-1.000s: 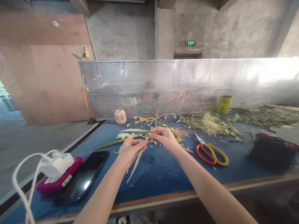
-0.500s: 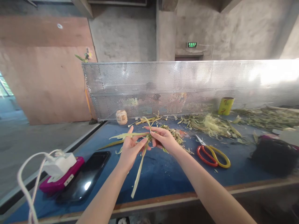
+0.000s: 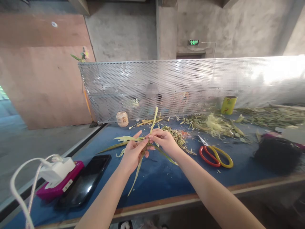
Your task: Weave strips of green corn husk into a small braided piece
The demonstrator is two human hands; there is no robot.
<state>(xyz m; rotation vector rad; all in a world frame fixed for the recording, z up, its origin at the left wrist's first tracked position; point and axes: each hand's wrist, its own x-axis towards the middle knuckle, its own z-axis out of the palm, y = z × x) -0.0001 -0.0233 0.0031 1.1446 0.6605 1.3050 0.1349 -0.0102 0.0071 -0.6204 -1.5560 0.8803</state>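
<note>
Green-lettered sign (image 3: 193,42) on concrete wall (image 3: 228,28): "安全出口 EXIT".

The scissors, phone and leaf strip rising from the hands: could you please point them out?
Scissors (image 3: 211,148), head view: yellow handle, near the pivot.
Phone (image 3: 83,181), head view: middle of its dark screen.
Leaf strip (image 3: 154,121), head view: its upright part.

wall (image 3: 124,38): bare grey concrete, pillar (image 3: 167,35) | left: pinkish-brown panel (image 3: 47,79), grey floor (image 3: 59,135) | exit sign (image 3: 193,42): lit green, above doorway (image 3: 190,56) | table (image 3: 171,179): blue-topped, perforated metal screen (image 3: 133,78) along far side | light: white glare at screen's right end
</note>
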